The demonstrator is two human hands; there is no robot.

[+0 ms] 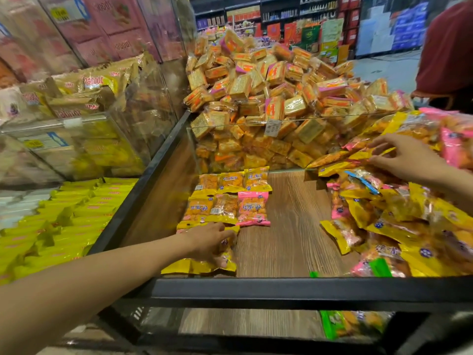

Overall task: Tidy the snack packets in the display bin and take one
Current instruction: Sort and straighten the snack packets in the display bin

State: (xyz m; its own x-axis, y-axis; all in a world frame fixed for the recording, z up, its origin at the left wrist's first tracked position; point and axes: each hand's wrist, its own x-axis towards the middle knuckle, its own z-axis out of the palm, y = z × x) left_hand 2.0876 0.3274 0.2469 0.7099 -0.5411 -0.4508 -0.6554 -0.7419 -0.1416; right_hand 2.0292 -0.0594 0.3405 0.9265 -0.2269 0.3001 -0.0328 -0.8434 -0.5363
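Wood-grain board forms the floor of the display bin (289, 226), which is framed by a black metal rim along its near and left edges and closed at the far edge by a clear panel. Beyond that panel rises a heap of orange biscuit packs (271, 85). Left of the bin lie rows of flat yellow wrappers (76, 213), with clear boxes of tan packets (84, 98) above them. Shop shelving fills the background, and a person in a dark red top (448, 47) stands at the far right corner.

Both hands are inside the bin. The left hand (208, 240) reaches to the near left corner, its fingers curled down over a yellow packet (202, 265) lying flat on the wood, gripping its top end. The right hand (401, 156) stretches to the far right part of the bin with its fingers spread, fingertips pinching the edge of a yellow packet in the loose pile (389, 213).

Tidied snack packets (230, 198) lie in two neat rows of three on the left side of the bin, flat and face up, mostly yellow with one pink at the right of the nearer row. The loose pile, yellow and pink with a few green ones, covers the right side in a jumble.
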